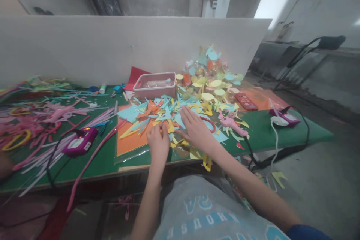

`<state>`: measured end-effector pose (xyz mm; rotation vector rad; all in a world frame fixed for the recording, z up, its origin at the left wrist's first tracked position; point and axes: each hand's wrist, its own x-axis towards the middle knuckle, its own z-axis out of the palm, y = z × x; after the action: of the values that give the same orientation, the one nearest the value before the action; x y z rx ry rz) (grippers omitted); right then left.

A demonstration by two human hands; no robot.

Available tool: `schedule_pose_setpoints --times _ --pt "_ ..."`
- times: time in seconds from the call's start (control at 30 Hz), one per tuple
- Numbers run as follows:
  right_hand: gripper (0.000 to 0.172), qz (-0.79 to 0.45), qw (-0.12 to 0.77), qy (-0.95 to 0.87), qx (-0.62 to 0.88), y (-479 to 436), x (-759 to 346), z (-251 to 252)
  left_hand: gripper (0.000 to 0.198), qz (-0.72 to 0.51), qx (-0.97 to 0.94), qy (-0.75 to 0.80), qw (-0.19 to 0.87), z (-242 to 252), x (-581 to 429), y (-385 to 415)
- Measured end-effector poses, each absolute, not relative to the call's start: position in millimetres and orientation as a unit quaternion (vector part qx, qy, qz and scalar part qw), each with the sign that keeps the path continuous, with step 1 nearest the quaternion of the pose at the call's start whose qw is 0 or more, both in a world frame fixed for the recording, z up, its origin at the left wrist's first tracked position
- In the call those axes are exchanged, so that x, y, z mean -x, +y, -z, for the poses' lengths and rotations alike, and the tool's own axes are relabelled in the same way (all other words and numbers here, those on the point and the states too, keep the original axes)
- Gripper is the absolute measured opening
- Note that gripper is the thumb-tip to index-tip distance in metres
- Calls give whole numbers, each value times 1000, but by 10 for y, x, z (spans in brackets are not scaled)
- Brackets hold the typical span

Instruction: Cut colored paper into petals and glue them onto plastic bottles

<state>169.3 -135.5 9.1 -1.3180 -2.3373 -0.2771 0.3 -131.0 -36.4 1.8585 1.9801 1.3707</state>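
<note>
My left hand (158, 139) is at the front of a heap of cut paper scraps (152, 110), with its fingers curled in. A small yellow-orange paper piece (170, 126) lies against its fingertips; whether they grip it I cannot tell. My right hand (194, 127) lies flat over the scraps, fingers stretched out, on light blue paper. Red-handled scissors (209, 123) lie partly covered just right of it. Under the heap is an orange paper sheet (131, 143). A pink glue gun (234, 126) rests to the right of my right hand.
Behind the heap stand a pink basket (154, 91) and a pile of clear balls with paper shapes (210, 77). Purple power boxes with cables are at left (81, 141) and right (285, 117). Pipe cleaners (60, 114) cover the left. Another person's arm (5, 165) shows at the left edge.
</note>
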Motion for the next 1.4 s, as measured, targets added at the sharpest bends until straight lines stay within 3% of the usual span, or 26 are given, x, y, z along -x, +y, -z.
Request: schedule_pose_setpoints --times 0.3,0.57,0.8,1.4 --pt "74 78 229 -842 483 -1350 -1698 -49 23 -451 -608 652 54 401 3 -1291" --pt "65 88 242 -848 464 -1389 -1680 -62 20 -456 -611 644 57 374 -2 -1299" --pt "71 88 240 -838 481 -1403 -1666 -22 18 -460 -613 640 52 335 -13 -1327" --pt "57 75 285 -837 462 -1397 -1764 24 18 -459 -606 646 68 320 -21 -1333"
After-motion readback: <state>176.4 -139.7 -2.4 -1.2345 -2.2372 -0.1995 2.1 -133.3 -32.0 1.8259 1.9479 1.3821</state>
